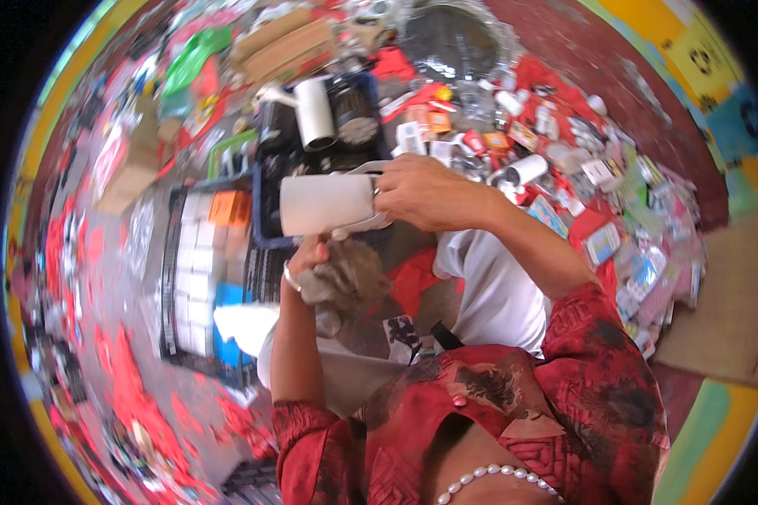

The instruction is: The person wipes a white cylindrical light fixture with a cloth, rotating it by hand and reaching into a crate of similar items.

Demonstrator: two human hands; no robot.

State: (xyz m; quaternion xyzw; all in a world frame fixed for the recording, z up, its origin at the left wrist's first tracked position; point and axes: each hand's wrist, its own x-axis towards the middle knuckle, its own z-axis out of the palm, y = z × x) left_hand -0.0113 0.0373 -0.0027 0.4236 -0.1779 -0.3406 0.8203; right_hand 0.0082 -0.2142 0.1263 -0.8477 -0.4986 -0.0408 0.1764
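Note:
In front of me a frosted white pitcher [327, 204] lies on its side, with a pale curved handle-like part along its upper edge. My right hand [421, 192] is closed around its right end, fingers curled over the rim or handle. Just under the pitcher is my left hand [313, 254], wrapped in a crumpled grey-brown cloth [345, 276]. That hand seems closed on the cloth, its thumb close below the pitcher; most of its fingers are hidden. Motion blurs both hands a little.
A blue crate [265, 234] beyond the pitcher holds dark containers and a white cylinder [314, 114]. Left of it stands a black crate [170, 303] of small white boxes. A round plastic-wrapped tub [451, 42] is at the back. Packaged goods [648, 261] pile up on the right.

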